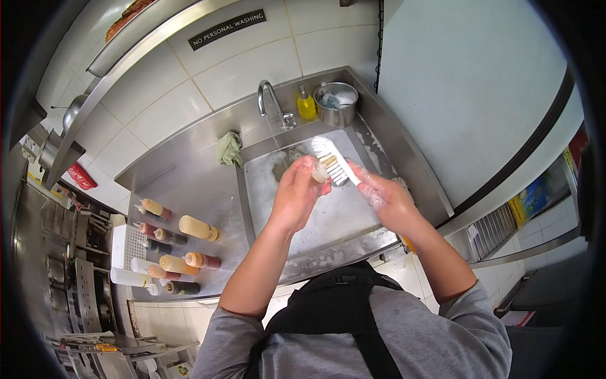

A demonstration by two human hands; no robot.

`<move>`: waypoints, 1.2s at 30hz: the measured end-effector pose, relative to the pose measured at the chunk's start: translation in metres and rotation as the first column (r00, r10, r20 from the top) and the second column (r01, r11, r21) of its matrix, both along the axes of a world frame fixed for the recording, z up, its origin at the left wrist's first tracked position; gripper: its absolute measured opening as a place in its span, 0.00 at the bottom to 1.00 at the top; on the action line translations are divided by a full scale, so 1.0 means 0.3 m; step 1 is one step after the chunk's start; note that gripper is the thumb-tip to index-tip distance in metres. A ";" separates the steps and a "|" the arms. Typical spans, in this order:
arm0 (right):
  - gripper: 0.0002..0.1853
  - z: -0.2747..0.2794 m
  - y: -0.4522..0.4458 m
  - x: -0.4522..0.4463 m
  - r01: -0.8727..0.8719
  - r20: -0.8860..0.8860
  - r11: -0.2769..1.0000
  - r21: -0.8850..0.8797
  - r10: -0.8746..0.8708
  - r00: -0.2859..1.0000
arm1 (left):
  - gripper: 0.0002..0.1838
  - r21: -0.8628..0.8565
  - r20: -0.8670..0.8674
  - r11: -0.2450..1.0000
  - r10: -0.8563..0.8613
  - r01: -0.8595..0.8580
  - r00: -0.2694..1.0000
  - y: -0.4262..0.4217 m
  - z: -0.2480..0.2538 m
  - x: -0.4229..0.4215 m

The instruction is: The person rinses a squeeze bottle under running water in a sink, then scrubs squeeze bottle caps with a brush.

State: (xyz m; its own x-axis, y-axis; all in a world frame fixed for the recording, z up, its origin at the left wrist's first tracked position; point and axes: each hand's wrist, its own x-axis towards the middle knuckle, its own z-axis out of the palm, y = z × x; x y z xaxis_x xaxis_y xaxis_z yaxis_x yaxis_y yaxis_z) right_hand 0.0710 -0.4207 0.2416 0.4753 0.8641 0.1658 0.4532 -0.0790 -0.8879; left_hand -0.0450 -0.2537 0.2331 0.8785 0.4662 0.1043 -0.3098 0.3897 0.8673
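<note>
Over the sink (259,218), my left hand (298,192) holds a small, pale, translucent item (320,170), too small to identify. A white brush (344,165) is gripped in my right hand (383,197), its bristles facing left, close beside that item. Soap suds cover the fingers and the back of my right hand. White foam and cloudy water lie in the basin below. Behind my hands, a thin stream of water falls from the curved metal faucet (265,95).
Several sauce bottles (198,228) stand on the left counter by a white perforated tray (126,243). A green cloth (229,148) lies at the sink's left back corner. Yellow soap bottle (306,106) and metal pot (337,114) stand behind the basin.
</note>
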 end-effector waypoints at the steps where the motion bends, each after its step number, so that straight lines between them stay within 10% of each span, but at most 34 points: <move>1: 0.21 0.013 0.000 -0.003 -0.002 0.010 1.000 0.027 0.002 1.000 | 0.19 0.001 0.001 1.000 0.000 0.000 1.000 0.000 0.003 -0.002; 6: 0.21 0.047 -0.036 0.020 0.062 -0.196 0.992 0.110 -0.040 0.980 | 0.20 -0.015 -0.019 1.000 0.011 -0.012 1.000 0.007 0.013 -0.021; 25: 0.20 0.049 -0.100 -0.008 -0.039 -0.008 0.999 -0.011 0.039 0.999 | 0.18 0.018 -0.062 1.000 -0.008 0.009 0.998 -0.007 0.019 -0.008; 34: 0.20 -0.027 -0.059 -0.044 -0.046 0.126 0.995 -0.093 0.057 0.990 | 0.18 0.356 -0.088 0.934 0.081 -0.045 0.993 -0.021 -0.023 0.005; 36: 0.21 -0.077 -0.019 -0.057 -0.008 0.242 0.989 0.146 -0.028 0.970 | 0.17 0.435 -0.160 0.900 0.049 0.026 0.986 -0.039 -0.039 0.009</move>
State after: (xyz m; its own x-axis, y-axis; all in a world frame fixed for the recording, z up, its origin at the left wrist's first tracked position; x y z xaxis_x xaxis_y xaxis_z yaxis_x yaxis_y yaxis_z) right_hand 0.0537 -0.4264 0.2185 0.4134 0.8177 0.4006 0.6566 0.0371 -0.7533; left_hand -0.0424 -0.2656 0.2216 0.8953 0.4176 0.1550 -0.1523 -0.0399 0.9875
